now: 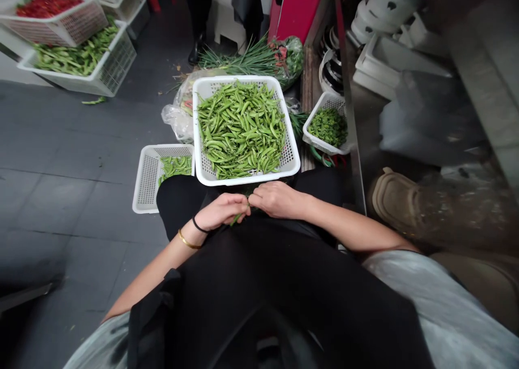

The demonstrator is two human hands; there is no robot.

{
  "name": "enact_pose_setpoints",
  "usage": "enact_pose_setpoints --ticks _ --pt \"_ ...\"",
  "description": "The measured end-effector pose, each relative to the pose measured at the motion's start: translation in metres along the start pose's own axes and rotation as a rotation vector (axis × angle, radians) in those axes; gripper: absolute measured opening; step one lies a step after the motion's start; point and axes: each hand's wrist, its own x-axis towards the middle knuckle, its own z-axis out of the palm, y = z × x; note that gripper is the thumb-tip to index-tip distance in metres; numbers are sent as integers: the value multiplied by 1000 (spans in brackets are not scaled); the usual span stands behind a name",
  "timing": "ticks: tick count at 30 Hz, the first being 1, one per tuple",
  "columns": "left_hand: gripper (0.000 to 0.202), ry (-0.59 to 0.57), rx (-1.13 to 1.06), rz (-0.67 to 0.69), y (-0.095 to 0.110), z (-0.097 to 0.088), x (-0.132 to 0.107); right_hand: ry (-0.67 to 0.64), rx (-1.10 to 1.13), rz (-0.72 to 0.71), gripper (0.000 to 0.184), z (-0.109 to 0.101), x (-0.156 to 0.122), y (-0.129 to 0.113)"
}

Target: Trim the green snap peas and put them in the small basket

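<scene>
My left hand (227,209) is closed around a green pea pod (236,218), part of which shows below its fingers. The fingertips of my right hand (279,198) meet it and pinch at the pod's upper end, which they mostly hide. Just beyond both hands, a large white plastic basket (295,170) rests by my knees, heaped with pea pods (243,128). On the floor to its left stands a smaller white basket (146,182) with a modest pile of pods (176,166) along its right side.
Spring onions (243,60) and a clear plastic bag (178,121) lie behind the large basket. At right is a basket of leafy greens (329,126) beside a metal edge (357,163). Stacked baskets hold red peppers (48,5) and green pods (81,52). A person's legs (199,12) stand ahead.
</scene>
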Motion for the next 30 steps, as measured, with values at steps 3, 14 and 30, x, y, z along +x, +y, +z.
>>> enact_pose_setpoints --ticks 3,14,30 --pt "24 -3 344 197 16 3 -5 65 279 -69 25 1 4 -2" --pt "27 736 -353 469 3 2 10 247 522 330 27 26 -13 4" --pt "22 374 -577 50 -11 -13 14 -333 -128 516 30 39 97 110"
